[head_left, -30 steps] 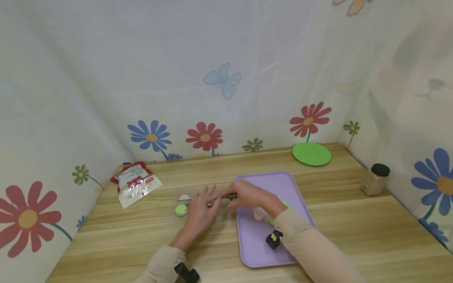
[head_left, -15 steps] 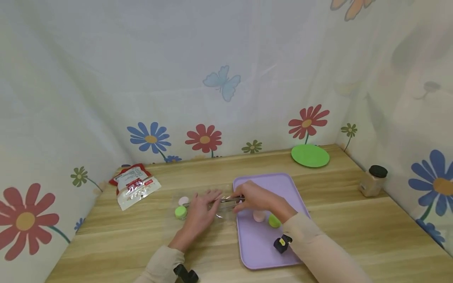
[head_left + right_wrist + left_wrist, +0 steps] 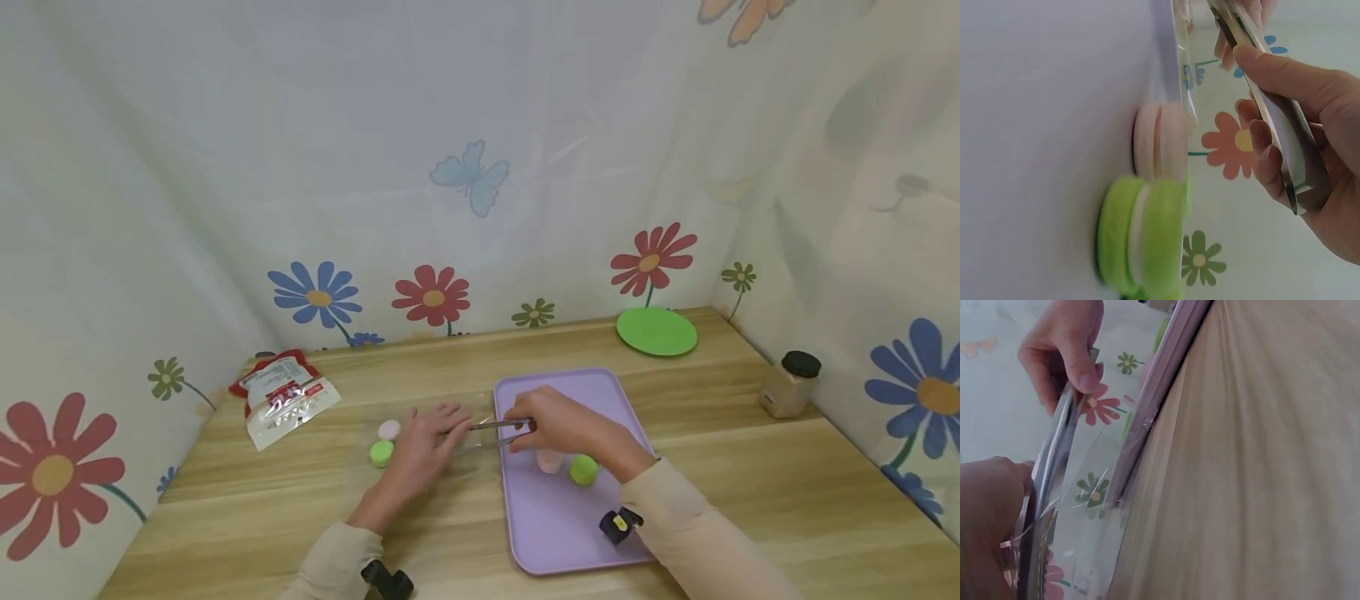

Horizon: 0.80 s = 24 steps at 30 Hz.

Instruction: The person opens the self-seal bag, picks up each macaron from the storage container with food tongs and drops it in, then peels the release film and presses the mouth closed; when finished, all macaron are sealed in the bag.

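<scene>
My right hand (image 3: pixel 566 421) grips a pair of metal tongs (image 3: pixel 1282 119) over the left side of the purple tray (image 3: pixel 551 533). The tongs' front end reaches into a clear plastic bag (image 3: pixel 480 407) and is hidden under my left hand (image 3: pixel 422 446). That left hand rests on the bag with fingers extended, its thumb beside the tongs. A pink macaron (image 3: pixel 389 430) and a green macaron (image 3: pixel 382 453) show through the bag, left of the hand. On the tray lie another pink macaron (image 3: pixel 1160 140) and another green macaron (image 3: pixel 1141 234), below the right hand and wrist.
A red and white foil pouch (image 3: pixel 288 396) lies at the back left of the wooden table (image 3: pixel 442 542). The green plate (image 3: pixel 657 331) is at the back right. A black-lidded jar (image 3: pixel 791 385) stands near the right edge, by the patterned curtain.
My right hand has moved to the right with the tongs, so more of their length shows outside the bag. The left hand stays on the bag.
</scene>
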Each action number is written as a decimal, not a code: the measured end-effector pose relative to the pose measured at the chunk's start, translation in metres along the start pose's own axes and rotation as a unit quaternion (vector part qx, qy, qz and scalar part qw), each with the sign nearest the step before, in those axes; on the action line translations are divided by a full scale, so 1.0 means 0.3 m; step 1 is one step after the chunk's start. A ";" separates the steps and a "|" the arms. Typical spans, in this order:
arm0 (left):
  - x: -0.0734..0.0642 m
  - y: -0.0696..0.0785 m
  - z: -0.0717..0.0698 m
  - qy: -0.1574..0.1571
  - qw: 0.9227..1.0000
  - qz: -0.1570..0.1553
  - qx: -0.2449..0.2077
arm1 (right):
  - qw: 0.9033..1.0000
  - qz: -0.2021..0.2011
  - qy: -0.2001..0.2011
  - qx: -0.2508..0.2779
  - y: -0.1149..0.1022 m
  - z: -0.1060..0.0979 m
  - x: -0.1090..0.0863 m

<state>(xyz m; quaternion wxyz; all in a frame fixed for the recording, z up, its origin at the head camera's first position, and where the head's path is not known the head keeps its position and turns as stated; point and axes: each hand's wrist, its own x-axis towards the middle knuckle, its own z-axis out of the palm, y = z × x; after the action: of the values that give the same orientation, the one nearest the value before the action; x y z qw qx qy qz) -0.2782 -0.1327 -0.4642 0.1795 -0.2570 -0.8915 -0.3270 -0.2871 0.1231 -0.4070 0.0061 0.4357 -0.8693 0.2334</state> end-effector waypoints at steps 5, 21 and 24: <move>-0.009 -0.001 0.003 0.004 1.000 0.014 -0.007 | 0.999 0.028 0.025 -0.025 0.037 -0.014 -0.094; -0.011 -0.016 0.011 0.028 0.999 0.019 -0.023 | 0.995 0.069 0.060 0.051 0.169 -0.115 -0.303; -0.008 -0.016 0.010 0.033 0.999 0.022 -0.021 | 0.995 0.064 0.059 0.044 0.170 -0.135 -0.313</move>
<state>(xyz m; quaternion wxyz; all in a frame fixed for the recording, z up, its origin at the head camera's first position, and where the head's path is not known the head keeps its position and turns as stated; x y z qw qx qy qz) -0.2795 -0.1346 -0.4700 0.2110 -0.2695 -0.8721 -0.3496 -0.2756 0.2367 -0.4114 0.0232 0.3646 -0.8825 0.2962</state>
